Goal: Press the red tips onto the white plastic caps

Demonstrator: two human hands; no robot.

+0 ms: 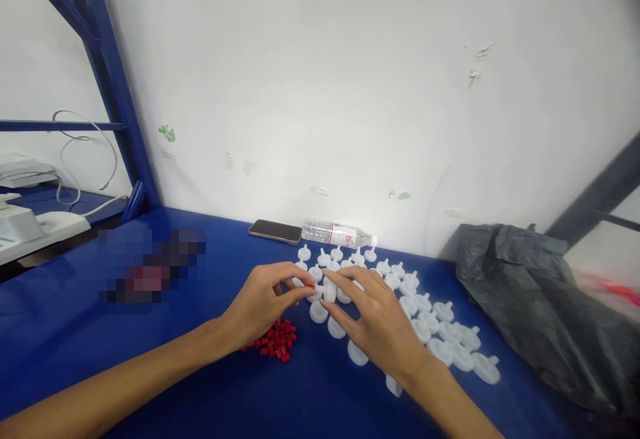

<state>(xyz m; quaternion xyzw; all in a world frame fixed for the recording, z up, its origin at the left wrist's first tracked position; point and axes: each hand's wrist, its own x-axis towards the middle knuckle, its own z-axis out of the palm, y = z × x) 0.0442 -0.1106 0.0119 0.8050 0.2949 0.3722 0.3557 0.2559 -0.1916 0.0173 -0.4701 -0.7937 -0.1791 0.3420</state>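
Observation:
Between thumb and fingertips my left hand [263, 299] pinches a small red plastic sleeve [313, 287], mostly covered by the fingers. My right hand [380, 315] grips a white round plastic piece with a short stem [330, 289] by its rim, its stem pointing left. The red sleeve is at the stem's end; whether it sits over it I cannot tell. Below my left hand lies a pile of red sleeves [277, 342]. Several more white stemmed pieces [443, 349] are spread over the blue table around and beyond my right hand.
A phone [275, 231] and a clear plastic bottle [337, 233] lie along the wall at the back of the blue table [210, 385]. On the right is a black plastic bag [530, 292]. A blue metal frame [113, 85] rises at the left, with a white cable [114, 159] beyond.

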